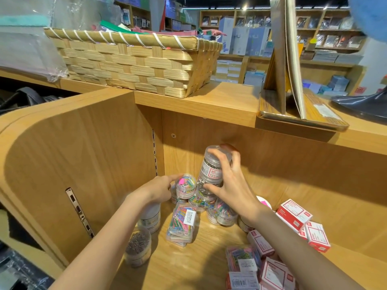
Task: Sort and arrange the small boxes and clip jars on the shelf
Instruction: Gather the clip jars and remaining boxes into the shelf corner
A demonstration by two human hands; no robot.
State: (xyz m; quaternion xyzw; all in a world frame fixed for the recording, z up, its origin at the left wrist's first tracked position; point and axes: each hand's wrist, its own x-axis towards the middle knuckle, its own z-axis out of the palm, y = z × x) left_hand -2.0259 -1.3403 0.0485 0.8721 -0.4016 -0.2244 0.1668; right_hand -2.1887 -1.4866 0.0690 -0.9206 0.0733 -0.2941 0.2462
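My right hand grips a stack of two clear jars of silver clips at the back of the wooden shelf. My left hand holds a clear jar of coloured clips just left of that stack. More clip jars crowd below them. A flat clear box of coloured clips lies in front. Red and white small boxes lie scattered at the right. Two jars stand at the left front.
A woven basket sits on the counter above the shelf. A wooden stand with an upright board is on the counter at right. The shelf's left side wall carries metal rails. Shop shelving fills the background.
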